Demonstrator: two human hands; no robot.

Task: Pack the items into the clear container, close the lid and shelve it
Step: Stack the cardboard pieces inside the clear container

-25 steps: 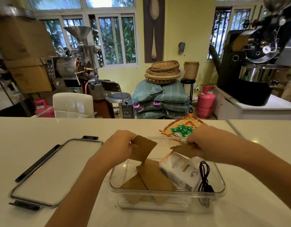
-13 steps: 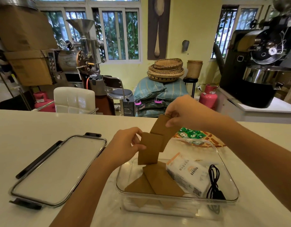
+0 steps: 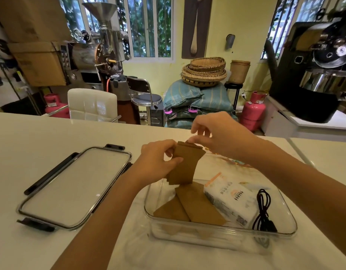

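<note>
**Brown sleeves bunched above the glass**

Brown paper sleeves (image 3: 184, 164) hang mid-frame over the clear container (image 3: 222, 233), pinched by the left hand (image 3: 158, 162); the right hand (image 3: 217, 133) grips their top edge. A loose pinch could fan them past the rim. Open floor lies at the container's left; the white packet (image 3: 229, 201) and black cable (image 3: 262, 211) fill its right. The lid (image 3: 74, 186) waits lower left.

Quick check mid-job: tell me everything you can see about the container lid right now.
The lid lies flat on the white counter, left of the clear container and apart from it. It is a rounded rectangle with a pale panel, a thin metallic-looking rim and black latch flaps folded outward on its sides. Neither hand touches it.
</note>
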